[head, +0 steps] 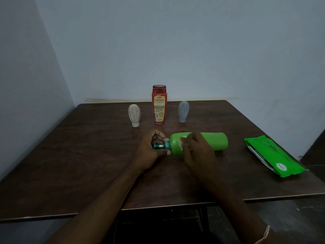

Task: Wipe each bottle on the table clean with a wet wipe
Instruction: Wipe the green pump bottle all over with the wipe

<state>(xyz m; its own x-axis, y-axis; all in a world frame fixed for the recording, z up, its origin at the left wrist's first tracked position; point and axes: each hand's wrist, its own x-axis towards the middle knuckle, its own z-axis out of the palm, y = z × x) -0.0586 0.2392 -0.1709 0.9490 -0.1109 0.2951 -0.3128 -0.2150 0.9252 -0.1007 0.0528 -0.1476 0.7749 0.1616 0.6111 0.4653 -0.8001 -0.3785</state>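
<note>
A large green bottle (213, 142) lies on its side on the dark wooden table (70, 155), its dark green pump neck pointing left. My left hand (149, 148) grips that neck. My right hand (197, 148) presses a white wet wipe (182, 140) against the bottle's shoulder. Behind them stand a red bottle (159, 104), upright, a clear squeeze bottle (134, 115) on its cap to the left, and a grey-blue squeeze bottle (183, 111) on its cap to the right.
A green pack of wet wipes (274, 155) lies flat near the table's right edge. The table stands against a pale wall at the back and left. Its front edge runs just below my forearms.
</note>
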